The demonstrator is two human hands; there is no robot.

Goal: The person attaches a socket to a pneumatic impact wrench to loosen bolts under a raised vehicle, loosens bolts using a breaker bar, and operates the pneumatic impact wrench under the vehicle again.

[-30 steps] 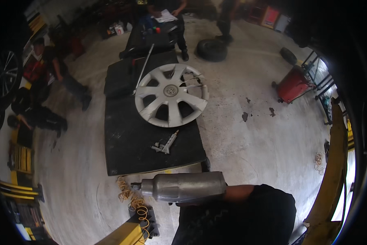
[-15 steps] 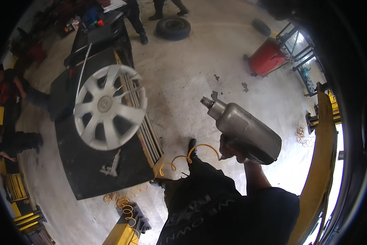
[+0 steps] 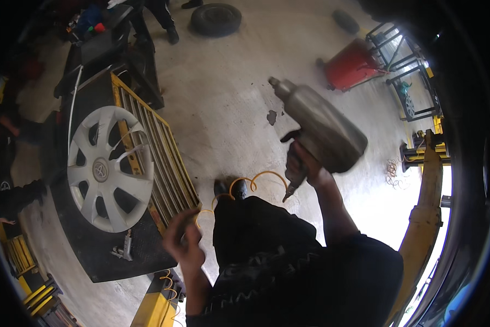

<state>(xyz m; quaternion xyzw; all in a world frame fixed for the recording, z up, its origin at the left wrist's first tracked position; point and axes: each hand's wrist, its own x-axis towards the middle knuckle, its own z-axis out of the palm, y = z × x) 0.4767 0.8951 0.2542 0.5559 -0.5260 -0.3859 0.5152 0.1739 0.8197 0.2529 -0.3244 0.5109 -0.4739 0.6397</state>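
Observation:
My right hand [image 3: 306,163] is closed around the handle of a grey impact wrench [image 3: 325,129], its socket end tilted up and to the left. A coiled orange air hose [image 3: 266,173] runs to the bottom of the wrench handle. In front of my body on the left, my left hand [image 3: 186,240] is raised with nothing in it, fingers loosely bent and apart, slightly blurred. Nearest to it is a black-topped bench [image 3: 95,261] with a silver wheel cover [image 3: 100,170] on it. Just below the cover lies a small metal air tool [image 3: 124,248].
A yellow ribbed ramp edge [image 3: 157,147] flanks the bench. Beyond it, a tyre [image 3: 216,20] lies on the floor, and a red wheeled container [image 3: 352,65] stands far right. A yellow lift arm [image 3: 425,218] curves along the right. Other people stand at the far left.
My left hand has come into view beside the bench. The impact wrench has moved slightly up and left in the picture. The bench and wheel cover appear farther left as the view shifts.

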